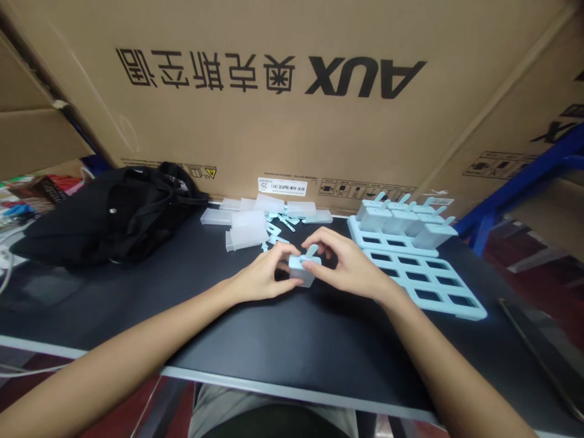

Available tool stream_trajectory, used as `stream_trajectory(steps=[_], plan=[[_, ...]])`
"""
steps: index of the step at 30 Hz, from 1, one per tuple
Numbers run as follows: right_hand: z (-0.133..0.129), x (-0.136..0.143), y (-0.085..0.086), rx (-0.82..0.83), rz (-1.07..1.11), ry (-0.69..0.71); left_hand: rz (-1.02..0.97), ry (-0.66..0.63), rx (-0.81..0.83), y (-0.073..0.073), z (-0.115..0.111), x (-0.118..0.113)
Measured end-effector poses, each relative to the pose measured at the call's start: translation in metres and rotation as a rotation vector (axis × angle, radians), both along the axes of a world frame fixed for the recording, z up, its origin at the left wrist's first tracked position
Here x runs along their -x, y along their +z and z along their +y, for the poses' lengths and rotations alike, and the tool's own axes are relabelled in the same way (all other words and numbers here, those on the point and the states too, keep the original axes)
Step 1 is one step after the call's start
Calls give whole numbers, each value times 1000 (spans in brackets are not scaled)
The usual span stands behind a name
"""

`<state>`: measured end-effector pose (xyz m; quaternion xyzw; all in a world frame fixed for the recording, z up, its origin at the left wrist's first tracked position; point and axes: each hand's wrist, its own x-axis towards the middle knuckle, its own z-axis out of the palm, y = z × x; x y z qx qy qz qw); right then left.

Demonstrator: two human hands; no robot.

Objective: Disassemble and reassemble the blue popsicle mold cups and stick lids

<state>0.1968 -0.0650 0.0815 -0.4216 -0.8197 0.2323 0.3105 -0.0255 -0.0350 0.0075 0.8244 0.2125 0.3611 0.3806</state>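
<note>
A small translucent mold (302, 277) with a light blue lid and an upright blue stick is between my hands, above the black table. My left hand (269, 272) grips its left side between thumb and fingers. My right hand (342, 260) pinches the lid's right side near the stick. Beyond my hands lie several loose translucent mold cups (249, 220) and a small pile of blue lid pieces (274, 229). On the right, several lidded molds (400, 220) stand upright in a light blue rack. A second blue rack (417, 269) with bare slots lies in front of it.
A black bag (114, 213) lies at the left, beside white cables (6, 267). Large cardboard boxes (274, 134) rise behind the black table (255, 347). A dark flat object (538, 353) lies at the right edge, near a blue metal frame (486, 222).
</note>
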Motion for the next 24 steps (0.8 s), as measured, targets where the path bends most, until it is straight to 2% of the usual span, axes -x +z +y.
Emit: stream_trajectory(steps=[5, 9, 12, 16, 20, 24], plan=[[-1, -5, 4, 11, -117, 78, -35, 18, -13, 2, 0, -2], [4, -30, 17, -73, -196, 15, -68, 37, -73, 16, 10, -22], [7, -66, 29, -154, -194, -97, -85, 4, -168, 35, 27, -59], [5, -119, 36, -203, -239, -359, -111, -82, -242, 51, 53, -128], [1, -156, 37, -141, -374, -619, -126, -110, -243, 42, 71, -193], [3, -171, 34, -81, -531, -759, -101, -138, -220, 25, 78, -229]])
